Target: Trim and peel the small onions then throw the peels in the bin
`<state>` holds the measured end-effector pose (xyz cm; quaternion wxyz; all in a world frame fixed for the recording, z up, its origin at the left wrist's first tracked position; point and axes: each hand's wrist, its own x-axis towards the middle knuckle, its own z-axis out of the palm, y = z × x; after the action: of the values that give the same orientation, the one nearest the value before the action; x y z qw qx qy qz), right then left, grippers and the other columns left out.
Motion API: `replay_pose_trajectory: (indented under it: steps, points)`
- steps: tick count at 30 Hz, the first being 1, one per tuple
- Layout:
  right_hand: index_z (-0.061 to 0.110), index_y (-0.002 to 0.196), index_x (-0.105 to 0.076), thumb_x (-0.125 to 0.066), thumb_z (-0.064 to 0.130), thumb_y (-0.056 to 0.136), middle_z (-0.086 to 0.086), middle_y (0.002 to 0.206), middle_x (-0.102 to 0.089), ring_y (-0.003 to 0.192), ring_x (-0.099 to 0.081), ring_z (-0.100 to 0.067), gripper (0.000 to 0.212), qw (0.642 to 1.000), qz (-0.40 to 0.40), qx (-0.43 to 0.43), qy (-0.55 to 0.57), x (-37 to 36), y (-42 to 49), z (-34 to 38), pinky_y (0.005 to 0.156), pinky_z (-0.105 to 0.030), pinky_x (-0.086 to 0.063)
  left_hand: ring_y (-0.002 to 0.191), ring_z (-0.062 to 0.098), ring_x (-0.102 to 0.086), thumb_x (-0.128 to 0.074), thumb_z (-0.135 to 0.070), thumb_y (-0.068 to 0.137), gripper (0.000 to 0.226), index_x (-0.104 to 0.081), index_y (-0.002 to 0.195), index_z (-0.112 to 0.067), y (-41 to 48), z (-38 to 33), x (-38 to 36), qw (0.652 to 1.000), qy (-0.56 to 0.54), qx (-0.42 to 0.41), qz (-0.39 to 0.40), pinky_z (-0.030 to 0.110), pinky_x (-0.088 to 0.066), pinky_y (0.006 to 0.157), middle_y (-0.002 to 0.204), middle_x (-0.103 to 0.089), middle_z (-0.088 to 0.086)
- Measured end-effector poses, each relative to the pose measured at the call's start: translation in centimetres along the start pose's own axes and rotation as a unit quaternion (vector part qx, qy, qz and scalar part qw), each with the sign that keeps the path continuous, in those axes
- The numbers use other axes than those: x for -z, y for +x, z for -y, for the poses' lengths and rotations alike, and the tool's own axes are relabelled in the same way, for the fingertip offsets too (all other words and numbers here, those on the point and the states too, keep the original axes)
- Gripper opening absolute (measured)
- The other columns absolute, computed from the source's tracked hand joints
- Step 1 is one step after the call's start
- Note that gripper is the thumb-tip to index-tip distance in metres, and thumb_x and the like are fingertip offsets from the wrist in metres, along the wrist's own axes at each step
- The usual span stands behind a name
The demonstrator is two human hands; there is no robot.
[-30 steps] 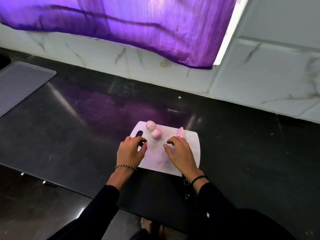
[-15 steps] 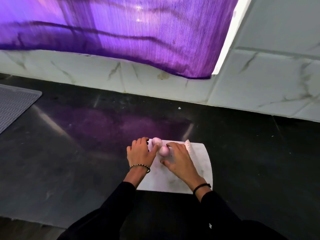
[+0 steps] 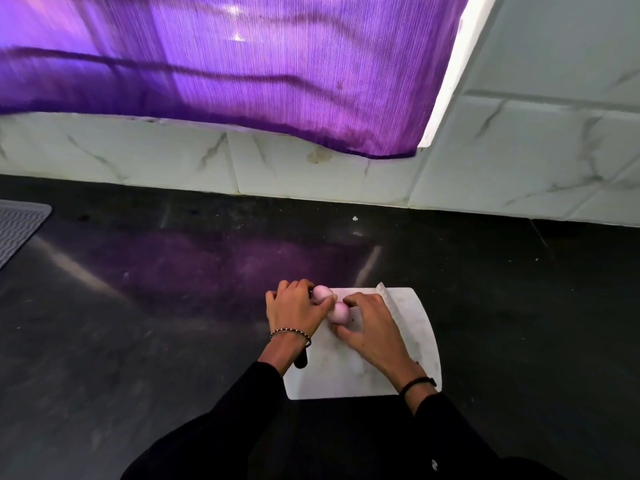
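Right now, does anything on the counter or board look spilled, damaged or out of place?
Nothing spilled or broken. Two small onions sit on the white cutting board between the left hand and right hand. Only a tiny white speck lies on the dark counter by the wall.

My dark, glossy tabletop (image 3: 173, 306) runs back to a white marble-veined tiled wall (image 3: 519, 161). A purple curtain (image 3: 242, 71) hangs above it, tinting the surface. A grey ribbed mat (image 3: 17, 226) lies at the far left edge.
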<state>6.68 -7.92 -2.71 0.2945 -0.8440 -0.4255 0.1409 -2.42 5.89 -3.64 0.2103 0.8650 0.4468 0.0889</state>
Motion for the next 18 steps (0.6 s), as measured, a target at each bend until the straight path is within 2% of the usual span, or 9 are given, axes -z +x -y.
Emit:
replay_pose_trajectory:
  steps: [5, 9, 18]
  points:
    - [0.025, 0.109, -0.063, -0.075, 0.046, 0.083, 0.012, 0.107, -0.063, 0.106, -0.051, -0.01, 0.035, 1.0, -0.015, -0.025, -0.006, 0.3, -0.9, -0.4, 0.086, -0.028, -0.047, 0.099, 0.013, -0.05, -0.056, -0.061, 0.079, 0.039, -0.065, 0.098, -0.028, -1.3, 0.2, 0.0, 1.0, -0.021, 0.0, -0.007, 0.034, -0.034, 0.086, 0.098, -0.066, -0.013]
    - [0.029, 0.107, -0.062, -0.072, 0.05, 0.085, 0.017, 0.105, -0.06, 0.105, -0.049, -0.007, 0.032, 0.999, -0.035, -0.034, -0.019, 0.9, -1.8, -1.0, 0.081, -0.025, -0.043, 0.098, 0.012, -0.05, -0.057, -0.064, 0.077, 0.039, -0.065, 0.096, -0.03, -2.6, 0.2, 0.1, 0.999, -0.046, 0.001, 0.006, 0.034, -0.036, 0.086, 0.093, -0.064, -0.014]
    - [0.031, 0.109, -0.06, -0.071, 0.052, 0.085, 0.013, 0.112, -0.061, 0.109, -0.05, -0.01, 0.034, 0.998, -0.017, -0.059, -0.023, 2.1, -3.9, -2.3, 0.078, -0.03, -0.048, 0.108, 0.011, -0.049, -0.057, -0.066, 0.078, 0.044, -0.063, 0.106, -0.032, -6.0, -1.1, -1.0, 0.999, -0.034, -0.003, 0.015, 0.033, -0.033, 0.085, 0.105, -0.065, -0.015]
